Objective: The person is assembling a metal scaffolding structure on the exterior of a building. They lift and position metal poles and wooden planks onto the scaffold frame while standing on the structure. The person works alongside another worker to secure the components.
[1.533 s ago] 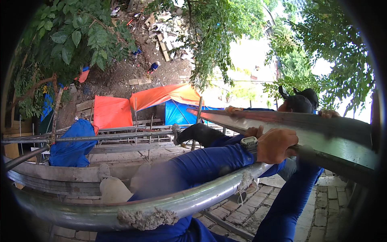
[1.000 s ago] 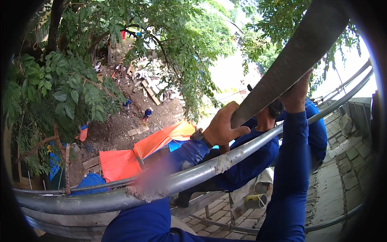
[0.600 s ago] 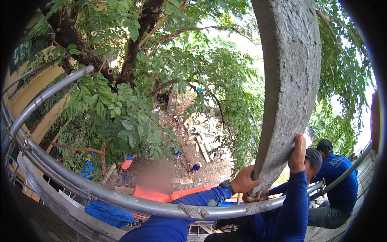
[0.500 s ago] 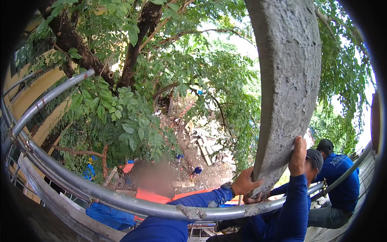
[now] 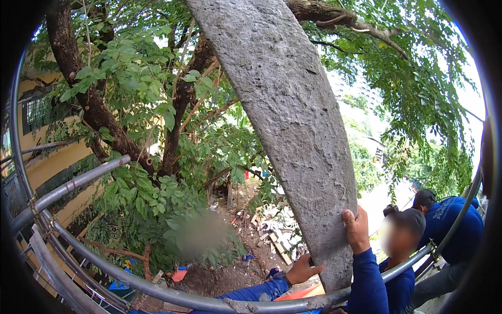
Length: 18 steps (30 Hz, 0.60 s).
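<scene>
Head view: grasping, with two bare hands, one long, grey, cement-crusted board [image 5: 293, 120]; left hand [image 5: 305, 269] around its left edge near the lower end, right hand [image 5: 357, 230] slightly higher on the right edge. Tilted leftward, up and out of frame above the grip. Probably best handled with even pressure from both edges and the tall upper part balanced. Just below the grip, one curved metal rail [image 5: 188, 299] with two cement clumps [image 5: 240, 305]; contact with the board, impossible to tell. Right of the grip, two blue-shirted people: nearer person [image 5: 405, 285], farther person [image 5: 452, 225]. Left and beyond, at least two dark trunks [image 5: 180, 118].
</scene>
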### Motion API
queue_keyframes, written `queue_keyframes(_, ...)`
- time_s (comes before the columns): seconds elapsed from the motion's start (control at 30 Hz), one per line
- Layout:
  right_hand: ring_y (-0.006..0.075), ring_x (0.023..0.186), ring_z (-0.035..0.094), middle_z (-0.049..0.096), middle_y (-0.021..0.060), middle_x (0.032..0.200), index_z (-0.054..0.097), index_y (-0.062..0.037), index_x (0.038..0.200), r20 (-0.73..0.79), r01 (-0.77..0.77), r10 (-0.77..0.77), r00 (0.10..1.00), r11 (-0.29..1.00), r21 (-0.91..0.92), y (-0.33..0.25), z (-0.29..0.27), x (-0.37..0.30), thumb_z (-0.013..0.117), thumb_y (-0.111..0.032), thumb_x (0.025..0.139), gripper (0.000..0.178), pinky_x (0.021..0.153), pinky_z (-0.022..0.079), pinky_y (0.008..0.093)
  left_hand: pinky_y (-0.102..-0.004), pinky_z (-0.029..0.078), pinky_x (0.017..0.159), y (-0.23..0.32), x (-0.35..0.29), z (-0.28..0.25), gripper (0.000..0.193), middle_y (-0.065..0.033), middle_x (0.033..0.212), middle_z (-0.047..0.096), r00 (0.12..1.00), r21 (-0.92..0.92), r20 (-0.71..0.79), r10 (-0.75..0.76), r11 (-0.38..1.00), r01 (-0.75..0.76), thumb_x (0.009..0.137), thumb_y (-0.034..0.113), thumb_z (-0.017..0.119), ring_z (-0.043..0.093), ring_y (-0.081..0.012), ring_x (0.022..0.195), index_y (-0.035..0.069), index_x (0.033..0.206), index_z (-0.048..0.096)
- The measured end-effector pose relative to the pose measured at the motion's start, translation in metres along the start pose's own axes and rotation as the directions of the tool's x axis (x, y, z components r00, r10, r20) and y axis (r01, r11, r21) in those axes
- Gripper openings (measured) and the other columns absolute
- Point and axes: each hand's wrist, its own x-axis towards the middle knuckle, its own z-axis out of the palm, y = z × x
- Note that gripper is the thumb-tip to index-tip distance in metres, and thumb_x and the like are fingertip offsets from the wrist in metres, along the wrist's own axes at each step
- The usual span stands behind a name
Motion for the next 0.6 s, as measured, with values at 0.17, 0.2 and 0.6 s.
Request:
queue_keyframes(0.17, 0.0190, 0.085, 0.065, 0.070, 0.0095, 0.091, 0.067, 0.0036, 0.113, 0.031, -0.014, 0.014, 0.999, 1.000, -0.013, -0.003, 0.009, 0.000, 0.063, -0.083, 0.085, 0.091, 0.079, 0.053, 0.0370, -0.0371, 0.051, 0.105, 0.005, -0.002, -0.012, 0.050, -0.0126, 0.126, 0.070, 0.996, -0.164, -0.053, -0.065, 0.985, 0.055, 0.094, 0.021, 0.078, 0.066, -0.0185, 0.115, -0.004, 0.133, 0.060)
queue_keyframes(0.2, 0.0191, 0.085, 0.065, 0.070, 0.0096, 0.091, 0.066, 0.0035, 0.114, 0.040, -0.010, 0.011, 0.999, 1.000, -0.028, -0.007, 0.010, 0.001, 0.063, -0.082, 0.086, 0.090, 0.080, 0.053, 0.0373, -0.0371, 0.051, 0.105, 0.005, -0.001, -0.013, 0.050, -0.0125, 0.126, 0.070, 0.993, -0.140, -0.092, -0.071, 0.988, 0.058, 0.092, 0.018, 0.078, 0.066, -0.0186, 0.116, -0.004, 0.133, 0.060)
queue_keyframes(0.6, 0.0188, 0.089, 0.065, 0.071, 0.0094, 0.097, 0.064, 0.0050, 0.123, 0.032, 0.003, -0.003, 0.999, 1.000, 0.023, -0.017, 0.012, -0.008, 0.067, -0.069, 0.091, 0.081, 0.083, 0.053, 0.0362, -0.0357, 0.052, 0.099, -0.002, 0.003, -0.005, 0.047, -0.0078, 0.112, 0.073, 0.974, -0.297, -0.225, -0.038, 0.954, -0.031, 0.086, 0.027, 0.080, 0.066, -0.0151, 0.106, 0.000, 0.122, 0.067)
